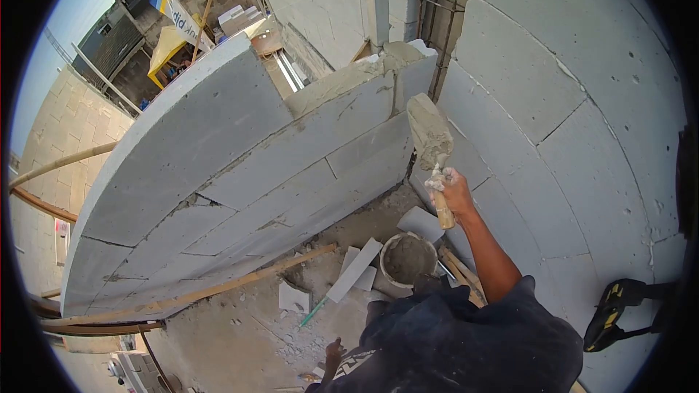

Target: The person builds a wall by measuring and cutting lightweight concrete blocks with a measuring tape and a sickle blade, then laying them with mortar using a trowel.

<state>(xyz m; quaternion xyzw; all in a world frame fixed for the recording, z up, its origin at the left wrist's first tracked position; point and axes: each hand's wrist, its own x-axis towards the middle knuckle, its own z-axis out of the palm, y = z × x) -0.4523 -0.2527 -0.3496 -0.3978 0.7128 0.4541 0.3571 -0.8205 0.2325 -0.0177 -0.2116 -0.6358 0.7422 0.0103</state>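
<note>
My right hand (450, 193) is wrapped round the wooden handle of a trowel (429, 131), whose blade is coated with grey mortar and points up toward the block wall. Just beyond the blade, wet mortar (338, 87) lies along the top of the low wall of pale blocks (291, 175). My left hand (334, 350) hangs low beside my dark shirt, over the floor; it is small in view and its fingers are hard to make out. A bucket of mortar (409, 258) stands on the floor in front of me.
Block offcuts (354, 269) and a saw with a green handle (314, 311) lie left of the bucket. A long wooden strip (240, 282) runs along the wall's foot. A tall block wall (553, 116) rises on the right, beside upright rebar (439, 29). A black-and-yellow tool (614, 313) is at lower right.
</note>
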